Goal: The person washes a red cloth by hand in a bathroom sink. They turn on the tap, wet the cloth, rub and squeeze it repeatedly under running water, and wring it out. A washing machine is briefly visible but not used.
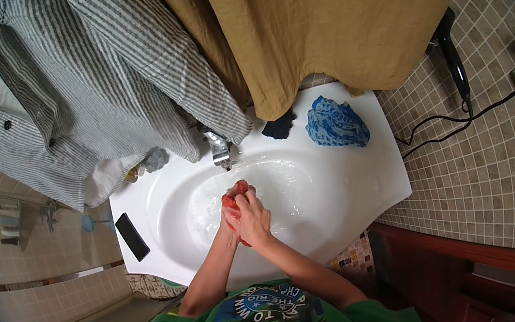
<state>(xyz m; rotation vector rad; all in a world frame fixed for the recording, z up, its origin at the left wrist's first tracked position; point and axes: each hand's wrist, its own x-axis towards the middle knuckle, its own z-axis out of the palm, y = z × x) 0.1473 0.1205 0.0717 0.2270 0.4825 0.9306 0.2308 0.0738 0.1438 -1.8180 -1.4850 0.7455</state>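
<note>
Both my hands are together over the white washbasin point(342, 188), closed around a wet red cloth point(234, 197). My right hand point(254, 217) presses on the cloth from the right and above; my left hand point(230, 221) lies under and beside it, partly hidden by the right. Some red fabric shows below the wrists. Water stands in the bowl, with foam at its left. Just beyond my hands is the chrome faucet point(219, 148). Crumpled blue patterned cloth point(337, 124) lies on the basin's back right rim, with a small black cloth point(279, 125) to its left.
A black smartphone point(132, 237) rests on the left rim, and a grey scrunched item point(156, 160) at the back left. A striped shirt point(104, 55) and mustard fabric point(345, 30) hang over the basin's back. On the right tiled wall hangs a black hair dryer point(453, 65) with its cord.
</note>
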